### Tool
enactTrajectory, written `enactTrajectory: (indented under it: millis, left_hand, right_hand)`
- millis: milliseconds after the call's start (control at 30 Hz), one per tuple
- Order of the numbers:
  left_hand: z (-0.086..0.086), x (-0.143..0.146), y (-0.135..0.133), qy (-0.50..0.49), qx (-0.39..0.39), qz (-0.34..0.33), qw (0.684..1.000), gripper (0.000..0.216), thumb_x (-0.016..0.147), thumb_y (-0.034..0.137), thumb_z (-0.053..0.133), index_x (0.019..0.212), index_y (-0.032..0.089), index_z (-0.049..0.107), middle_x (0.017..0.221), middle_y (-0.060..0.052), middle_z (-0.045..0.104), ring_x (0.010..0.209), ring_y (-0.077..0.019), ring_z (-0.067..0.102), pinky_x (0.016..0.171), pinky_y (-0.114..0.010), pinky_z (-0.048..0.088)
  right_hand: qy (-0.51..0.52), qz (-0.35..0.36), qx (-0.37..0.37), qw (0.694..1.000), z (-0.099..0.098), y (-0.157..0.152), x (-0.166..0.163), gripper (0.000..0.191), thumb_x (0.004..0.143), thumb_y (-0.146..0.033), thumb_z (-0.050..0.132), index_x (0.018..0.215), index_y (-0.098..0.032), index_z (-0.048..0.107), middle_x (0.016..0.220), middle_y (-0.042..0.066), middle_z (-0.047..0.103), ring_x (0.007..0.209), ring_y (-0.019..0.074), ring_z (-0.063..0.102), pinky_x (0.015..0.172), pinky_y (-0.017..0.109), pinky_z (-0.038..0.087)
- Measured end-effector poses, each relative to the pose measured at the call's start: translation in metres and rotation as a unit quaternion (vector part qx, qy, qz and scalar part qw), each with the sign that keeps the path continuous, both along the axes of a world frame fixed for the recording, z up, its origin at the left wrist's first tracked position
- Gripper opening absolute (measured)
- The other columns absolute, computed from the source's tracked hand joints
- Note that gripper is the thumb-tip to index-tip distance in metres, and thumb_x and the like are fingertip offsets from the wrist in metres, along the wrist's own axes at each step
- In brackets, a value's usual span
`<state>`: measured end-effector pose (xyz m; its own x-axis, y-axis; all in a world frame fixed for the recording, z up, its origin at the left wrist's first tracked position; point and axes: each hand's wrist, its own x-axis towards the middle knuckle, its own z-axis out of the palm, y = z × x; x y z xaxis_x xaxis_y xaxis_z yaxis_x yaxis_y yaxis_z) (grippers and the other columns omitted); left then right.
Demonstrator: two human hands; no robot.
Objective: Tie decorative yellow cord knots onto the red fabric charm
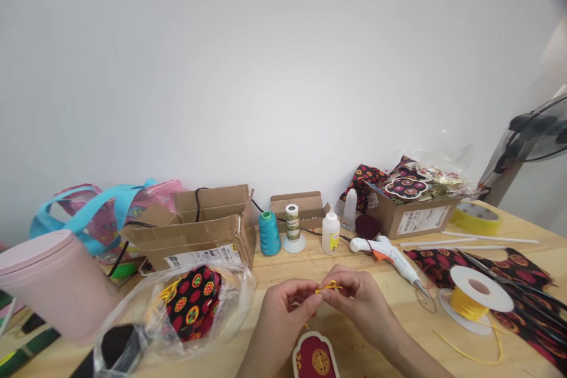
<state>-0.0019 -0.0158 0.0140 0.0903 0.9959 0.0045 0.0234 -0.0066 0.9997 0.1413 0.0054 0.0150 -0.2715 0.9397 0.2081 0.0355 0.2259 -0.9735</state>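
Both of my hands meet low in the middle, above the wooden table. My left hand and my right hand each pinch a thin yellow cord, which forms a small loop or knot between the fingertips. The cord runs down toward a red ornament with a gold emblem lying just below my hands at the bottom edge. A spool of the same yellow cord stands to the right, a loose tail trailing across the table.
A white glue gun lies right of centre. Behind it stand a glue bottle, a teal thread cone and cardboard boxes. Patterned fabric lies at right. A plastic bag of fabric pieces and a pink container sit at left.
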Motion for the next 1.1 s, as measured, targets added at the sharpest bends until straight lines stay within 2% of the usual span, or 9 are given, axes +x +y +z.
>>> enactTrajectory:
  millis: [233,367,467,633,833,967,1100]
  left_hand:
    - [0.006,-0.004,-0.004,0.133,0.173,-0.006,0.976,0.015,0.069,0.024,0.054,0.077,0.02,0.067,0.073,-0.005,0.063,0.069,-0.0156,0.056,0.061,-0.023,0.044]
    - [0.01,-0.005,-0.005,0.168,0.221,0.003,0.961,0.015,0.071,0.022,0.053,0.077,0.023,0.067,0.073,-0.004,0.064,0.069,-0.0158,0.057,0.061,-0.023,0.044]
    - [0.012,-0.003,-0.007,0.179,0.217,0.029,0.959,0.013,0.069,0.022,0.054,0.07,0.022,0.067,0.07,-0.004,0.064,0.068,-0.0163,0.057,0.061,-0.023,0.045]
    - [0.011,0.0,-0.008,0.141,0.188,0.058,0.97,0.01,0.067,0.021,0.056,0.065,0.019,0.065,0.068,-0.004,0.062,0.066,-0.0163,0.057,0.059,-0.022,0.046]
    - [0.009,0.0,-0.006,0.09,0.156,0.075,0.981,0.007,0.067,0.02,0.056,0.064,0.017,0.062,0.068,-0.003,0.06,0.066,-0.0152,0.055,0.059,-0.02,0.045]
    - [0.008,0.002,-0.006,0.076,0.136,0.072,0.985,0.008,0.067,0.021,0.056,0.064,0.016,0.062,0.066,-0.002,0.059,0.064,-0.0143,0.054,0.057,-0.02,0.044]
    - [0.006,0.003,-0.006,0.061,0.117,0.067,0.989,0.009,0.067,0.021,0.055,0.064,0.015,0.061,0.065,-0.002,0.058,0.062,-0.0139,0.053,0.056,-0.019,0.043]
  right_hand:
    - [0.066,0.051,-0.094,0.992,0.004,0.0,0.002,0.019,0.056,-0.034,0.066,0.058,-0.016,0.065,0.056,-0.001,0.053,0.053,0.0091,0.043,0.052,0.021,0.033]
    - [0.071,0.06,-0.111,0.99,0.006,-0.002,0.003,0.018,0.059,-0.033,0.064,0.058,-0.015,0.064,0.054,-0.002,0.051,0.051,0.0073,0.039,0.049,0.019,0.03]
    - [0.077,0.06,-0.101,0.99,0.006,-0.002,0.001,0.015,0.06,-0.03,0.065,0.058,-0.015,0.064,0.054,-0.003,0.05,0.05,0.0068,0.038,0.048,0.019,0.029]
    - [0.079,0.06,-0.091,0.991,0.003,-0.002,0.0,0.014,0.06,-0.031,0.065,0.06,-0.017,0.066,0.057,-0.002,0.051,0.05,0.0068,0.038,0.047,0.019,0.03]
    - [0.089,0.093,-0.089,0.988,0.003,-0.003,-0.001,0.013,0.061,-0.029,0.064,0.069,-0.019,0.067,0.065,-0.001,0.054,0.062,0.0105,0.047,0.058,0.022,0.036]
    - [0.063,0.051,-0.047,0.996,0.005,-0.004,-0.004,0.014,0.062,-0.03,0.063,0.067,-0.018,0.067,0.065,0.001,0.056,0.063,0.0124,0.049,0.058,0.023,0.038]
    - [-0.025,-0.016,0.037,0.999,0.005,-0.005,-0.005,0.016,0.066,-0.031,0.058,0.068,-0.019,0.068,0.061,0.002,0.055,0.054,0.0107,0.044,0.048,0.021,0.034]
